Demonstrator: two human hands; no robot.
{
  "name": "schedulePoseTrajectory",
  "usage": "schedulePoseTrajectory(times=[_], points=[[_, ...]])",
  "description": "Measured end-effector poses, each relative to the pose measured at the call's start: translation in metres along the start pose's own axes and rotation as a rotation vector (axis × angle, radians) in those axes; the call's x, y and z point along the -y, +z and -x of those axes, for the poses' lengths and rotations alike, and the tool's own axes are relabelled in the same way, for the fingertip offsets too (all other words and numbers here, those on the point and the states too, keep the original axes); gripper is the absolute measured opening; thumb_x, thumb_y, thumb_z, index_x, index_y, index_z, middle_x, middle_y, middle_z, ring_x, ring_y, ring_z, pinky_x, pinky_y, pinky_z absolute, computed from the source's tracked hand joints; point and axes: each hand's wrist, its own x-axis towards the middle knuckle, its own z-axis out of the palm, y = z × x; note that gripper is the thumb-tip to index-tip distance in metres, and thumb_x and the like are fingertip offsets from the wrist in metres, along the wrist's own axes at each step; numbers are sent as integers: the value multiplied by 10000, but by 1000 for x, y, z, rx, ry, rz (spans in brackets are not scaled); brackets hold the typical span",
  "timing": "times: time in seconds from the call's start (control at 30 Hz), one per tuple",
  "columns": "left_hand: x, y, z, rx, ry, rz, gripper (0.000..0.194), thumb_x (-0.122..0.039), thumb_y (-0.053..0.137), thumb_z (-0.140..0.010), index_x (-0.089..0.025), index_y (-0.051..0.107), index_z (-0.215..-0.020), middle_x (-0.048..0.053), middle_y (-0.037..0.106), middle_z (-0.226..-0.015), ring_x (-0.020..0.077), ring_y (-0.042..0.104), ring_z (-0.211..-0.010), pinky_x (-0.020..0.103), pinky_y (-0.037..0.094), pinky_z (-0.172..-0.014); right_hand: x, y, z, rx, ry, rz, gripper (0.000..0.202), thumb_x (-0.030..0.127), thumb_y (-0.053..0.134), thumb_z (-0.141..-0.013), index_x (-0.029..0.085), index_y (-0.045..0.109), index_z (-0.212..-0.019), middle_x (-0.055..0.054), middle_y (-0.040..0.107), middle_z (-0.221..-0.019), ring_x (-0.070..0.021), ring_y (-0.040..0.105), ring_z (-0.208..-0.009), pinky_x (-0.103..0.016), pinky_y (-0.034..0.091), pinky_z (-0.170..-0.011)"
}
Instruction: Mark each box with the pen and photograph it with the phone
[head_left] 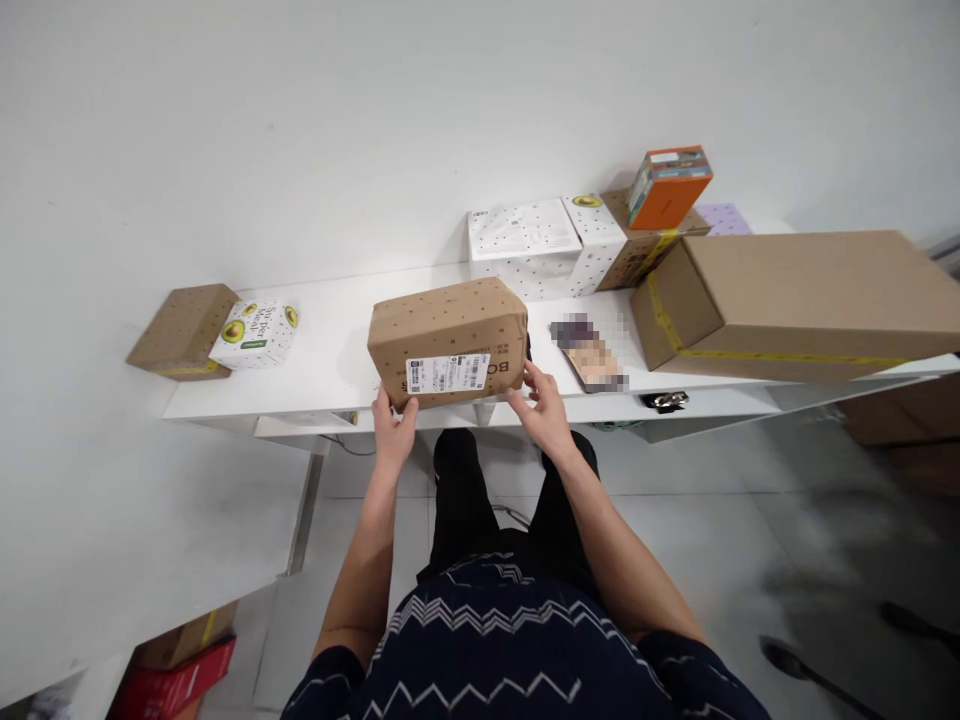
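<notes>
A brown cardboard box (pixel 450 335) with a white shipping label on its near side is at the front edge of the white table (pixel 330 350), tilted slightly. My left hand (pixel 394 430) grips its lower left corner, thumb on the near side. At the lower right corner, my right hand (pixel 544 408) holds the same box, with its thumb below and fingers at the right end. The fingertips under and behind the box are partly hidden. Right of the box lies a small pixelated item (pixel 589 352).
A large brown carton (pixel 795 300) fills the right side. White patterned boxes (pixel 525 235) and an orange box (pixel 670 195) on a brown one stand at the back. A white avocado box (pixel 256 335) and a brown box (pixel 187 325) sit left.
</notes>
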Motion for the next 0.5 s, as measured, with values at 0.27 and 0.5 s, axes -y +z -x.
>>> schedulePoseTrajectory(times=[0.27, 0.5], points=[[-34, -7, 12, -95, 16, -72, 678, -499, 683, -842, -255, 500, -1447, 136, 520, -1315, 277, 537, -1244, 417, 473, -1083, 28, -12, 5, -59, -34, -70, 602, 474, 646, -830, 329, 554, -1407, -47, 459, -1058, -223, 547, -1019, -462, 523, -979], [-41, -6, 12, -92, -4, -75, 728, -554, 690, -828, -226, 501, -1450, 149, 516, -1266, 284, 543, -1211, 416, 505, -1038, 28, -10, 1, -65, -23, -72, 641, 455, 655, -817, 302, 535, -1428, -49, 430, -1065, -223, 529, -1052, -457, 523, -994]])
